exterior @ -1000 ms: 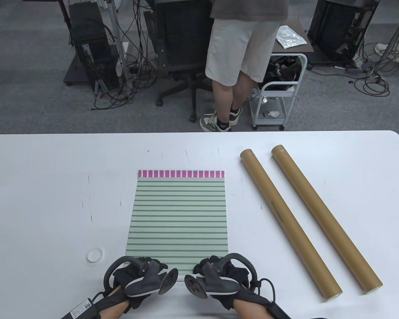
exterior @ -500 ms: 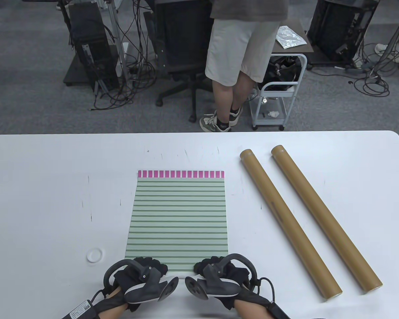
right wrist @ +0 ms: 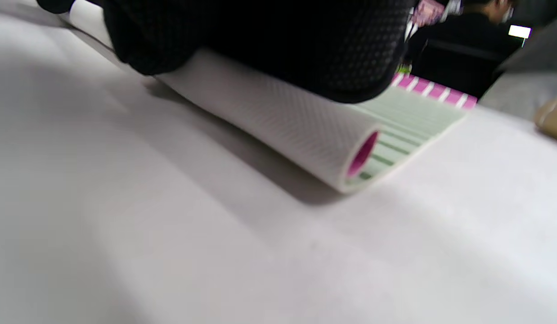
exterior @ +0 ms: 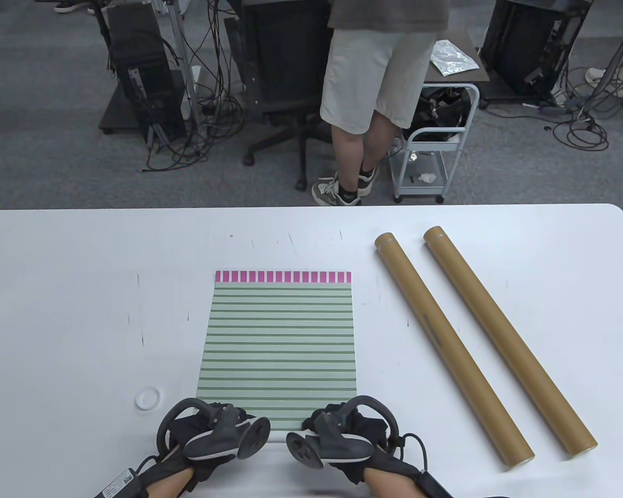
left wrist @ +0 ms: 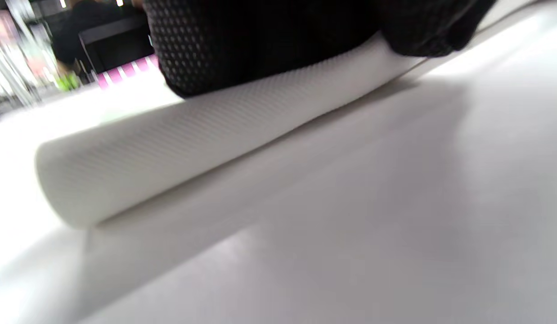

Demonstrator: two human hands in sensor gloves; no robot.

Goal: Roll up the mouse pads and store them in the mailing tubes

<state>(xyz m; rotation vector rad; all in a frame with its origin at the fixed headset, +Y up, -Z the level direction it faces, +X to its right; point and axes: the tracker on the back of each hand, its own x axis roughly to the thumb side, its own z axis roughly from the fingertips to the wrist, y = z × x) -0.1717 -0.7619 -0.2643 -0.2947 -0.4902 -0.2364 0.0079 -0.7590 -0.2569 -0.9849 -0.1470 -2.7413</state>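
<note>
Now | left hand (exterior: 207, 433) | right hand (exterior: 342, 430) | both curled over rolled edge of mouse pad (exterior: 279, 342)

Trackers and gloves hide the mouse pad's (exterior: 279, 342) rolled near edge from above. Both wrist views are blurred, fingertips cropped.

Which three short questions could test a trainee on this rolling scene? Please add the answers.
1. True or false: both mailing tubes lie to the right of the mouse pad.
2. Which part of the pad is already rolled? A) the near end B) the far pink end C) none
3. Fill in: the left hand and right hand both rest on the ___.

Key: 1 true; 2 A; 3 roll.
</note>
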